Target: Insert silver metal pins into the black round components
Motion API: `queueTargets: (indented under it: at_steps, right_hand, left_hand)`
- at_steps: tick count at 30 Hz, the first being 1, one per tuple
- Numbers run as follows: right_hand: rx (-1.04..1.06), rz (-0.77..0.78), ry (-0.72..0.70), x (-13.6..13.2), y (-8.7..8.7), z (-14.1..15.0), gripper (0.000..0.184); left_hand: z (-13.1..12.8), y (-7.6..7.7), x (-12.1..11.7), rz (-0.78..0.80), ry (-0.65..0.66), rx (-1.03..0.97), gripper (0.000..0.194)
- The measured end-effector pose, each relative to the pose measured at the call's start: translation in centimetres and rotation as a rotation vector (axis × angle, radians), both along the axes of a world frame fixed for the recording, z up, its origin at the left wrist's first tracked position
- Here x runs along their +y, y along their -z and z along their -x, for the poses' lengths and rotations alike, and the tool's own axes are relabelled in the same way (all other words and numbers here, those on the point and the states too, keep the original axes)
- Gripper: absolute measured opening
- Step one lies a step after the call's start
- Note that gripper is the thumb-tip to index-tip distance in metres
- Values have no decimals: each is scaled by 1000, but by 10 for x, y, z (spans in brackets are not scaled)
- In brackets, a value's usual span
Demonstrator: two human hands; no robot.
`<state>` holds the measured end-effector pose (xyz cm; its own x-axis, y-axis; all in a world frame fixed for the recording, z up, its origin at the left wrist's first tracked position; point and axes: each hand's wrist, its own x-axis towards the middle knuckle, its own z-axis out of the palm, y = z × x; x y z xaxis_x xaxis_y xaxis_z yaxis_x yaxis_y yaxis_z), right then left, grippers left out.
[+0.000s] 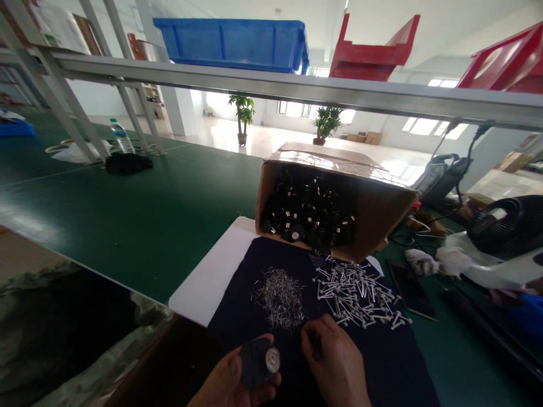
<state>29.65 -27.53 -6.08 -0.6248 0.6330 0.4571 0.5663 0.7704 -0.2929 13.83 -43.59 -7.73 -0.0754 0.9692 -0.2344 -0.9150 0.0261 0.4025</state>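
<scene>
My left hand (227,381) is closed around a small black round part (257,362) with a shiny metal centre, held at the bottom middle of the head view. My right hand (337,362) is beside it, fingers pinched on a small dark piece I cannot make out. Both hover over a dark cloth (373,350). Just beyond my fingers lies a heap of thin metal pins (280,297). To its right lies a pile of larger silver screws (358,294). Behind them a cardboard box (382,212) lies on its side, full of black parts (307,212).
The cloth rests on a white sheet (207,277) on a green table (127,215). A phone (410,289), a black fan (509,223) and cables lie at right. A water bottle (121,135) stands far left. Blue (233,42) and red bins (373,48) sit on an overhead rail.
</scene>
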Motion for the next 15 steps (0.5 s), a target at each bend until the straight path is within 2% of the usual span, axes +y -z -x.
queueTargets:
  at_steps: [5,7,10,15]
  right_hand:
    - [221,113,-245,-8,-26,-14,14]
    - [298,108,-332,-17,-34,-15,13]
    - [364,6,-383,-28,-42,-14,16]
    - [183,-204,-419,-27,-55,-17,19]
  left_hand:
    - [-7,-12,13,14,51,65,51]
    - [-12,-17,19,8,73,89,50]
    - [-19,-21,26,18,119,103,52]
    - [-26,-23,33,13,212,164,62]
